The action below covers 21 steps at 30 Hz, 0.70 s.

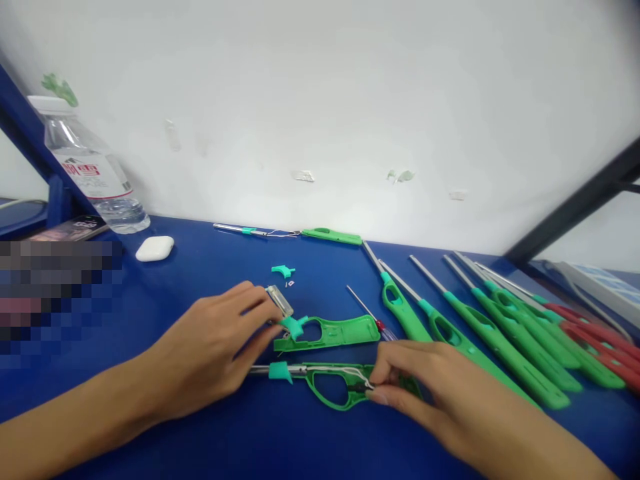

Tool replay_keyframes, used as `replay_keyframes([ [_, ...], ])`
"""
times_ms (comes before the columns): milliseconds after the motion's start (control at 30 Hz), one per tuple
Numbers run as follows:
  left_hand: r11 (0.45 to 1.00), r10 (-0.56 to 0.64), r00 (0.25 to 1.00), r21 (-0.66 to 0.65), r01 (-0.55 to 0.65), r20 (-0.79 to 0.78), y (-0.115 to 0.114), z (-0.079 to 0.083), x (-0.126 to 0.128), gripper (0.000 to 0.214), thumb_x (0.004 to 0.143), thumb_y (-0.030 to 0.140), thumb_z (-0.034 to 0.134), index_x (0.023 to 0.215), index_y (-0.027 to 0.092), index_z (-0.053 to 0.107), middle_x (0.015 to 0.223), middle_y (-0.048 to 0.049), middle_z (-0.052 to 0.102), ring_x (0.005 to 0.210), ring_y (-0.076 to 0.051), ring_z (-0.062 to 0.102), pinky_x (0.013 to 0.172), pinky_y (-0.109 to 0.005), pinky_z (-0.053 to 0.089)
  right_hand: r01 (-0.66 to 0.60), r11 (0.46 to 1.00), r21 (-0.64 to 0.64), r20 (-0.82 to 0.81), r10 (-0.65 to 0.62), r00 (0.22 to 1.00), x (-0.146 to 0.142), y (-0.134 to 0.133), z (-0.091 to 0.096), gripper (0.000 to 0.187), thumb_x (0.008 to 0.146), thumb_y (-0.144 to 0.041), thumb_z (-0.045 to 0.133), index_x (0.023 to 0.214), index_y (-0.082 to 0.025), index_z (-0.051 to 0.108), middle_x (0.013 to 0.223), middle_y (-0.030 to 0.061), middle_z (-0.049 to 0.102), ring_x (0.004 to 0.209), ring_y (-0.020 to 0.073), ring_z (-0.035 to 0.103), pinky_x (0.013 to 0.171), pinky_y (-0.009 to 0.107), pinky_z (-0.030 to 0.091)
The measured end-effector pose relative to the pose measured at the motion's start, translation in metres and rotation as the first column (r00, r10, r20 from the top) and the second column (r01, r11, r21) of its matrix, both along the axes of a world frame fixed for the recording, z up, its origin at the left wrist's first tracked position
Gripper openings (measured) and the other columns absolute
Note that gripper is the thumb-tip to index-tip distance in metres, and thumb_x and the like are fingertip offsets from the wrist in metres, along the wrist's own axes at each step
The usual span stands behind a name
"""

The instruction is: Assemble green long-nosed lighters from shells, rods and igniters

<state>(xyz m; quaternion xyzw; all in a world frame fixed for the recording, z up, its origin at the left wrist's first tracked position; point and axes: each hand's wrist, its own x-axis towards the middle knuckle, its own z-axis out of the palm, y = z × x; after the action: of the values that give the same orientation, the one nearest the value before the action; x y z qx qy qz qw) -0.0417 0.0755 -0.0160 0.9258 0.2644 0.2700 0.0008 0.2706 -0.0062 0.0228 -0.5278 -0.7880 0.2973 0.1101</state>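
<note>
My left hand [215, 337] is closed in a pinch around a teal trigger piece [296, 327]. A small clear part [280, 301] sticks out past its fingers; whether it is gripped too is unclear. Beneath the fingers lies an empty green lighter handle half [345, 331]. In front is an opened green lighter [327, 400] with a metal tube and teal collar [280, 372]. My right hand [425, 380] pinches the thin white wire [361, 375] inside it, near a small black part; the fingertips cover the handle's right end.
Several green lighters [505, 347] and red lighters [600, 333] lie at the right. A screwdriver [383, 327] is behind my right hand. At the back are another opened lighter [330, 235], a loose trigger [284, 271], a white case [155, 248] and a water bottle [95, 173].
</note>
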Motion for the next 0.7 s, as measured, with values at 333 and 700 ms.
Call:
replay_keyframes([
  [333, 0.977, -0.203, 0.971, -0.037, 0.209, 0.125, -0.023, 0.003, 0.017, 0.016, 0.111, 0.009, 0.053, 0.108, 0.018, 0.065, 0.096, -0.0030, 0.067, 0.085, -0.019, 0.059, 0.082, -0.033, 0.051, 0.020, 1.000, -0.012, -0.069, -0.021, 0.997, -0.001, 0.000, -0.007, 0.013, 0.106, -0.024, 0.070, 0.095, -0.029, 0.065, 0.096, -0.0097, 0.072, 0.090, 0.0127, 0.068, 0.079, 0.026, 0.046],
  [700, 0.975, -0.173, 0.976, -0.116, 0.188, 0.129, -0.033, 0.004, 0.022, 0.022, 0.109, 0.009, 0.053, 0.103, 0.020, 0.071, 0.095, -0.0024, 0.069, 0.083, -0.018, 0.061, 0.086, -0.032, 0.054, -0.029, 0.999, 0.020, -0.046, 0.030, 0.998, -0.009, -0.001, -0.007, 0.012, 0.107, -0.026, 0.070, 0.096, -0.028, 0.065, 0.093, -0.0091, 0.073, 0.087, 0.0137, 0.068, 0.076, 0.028, 0.044],
])
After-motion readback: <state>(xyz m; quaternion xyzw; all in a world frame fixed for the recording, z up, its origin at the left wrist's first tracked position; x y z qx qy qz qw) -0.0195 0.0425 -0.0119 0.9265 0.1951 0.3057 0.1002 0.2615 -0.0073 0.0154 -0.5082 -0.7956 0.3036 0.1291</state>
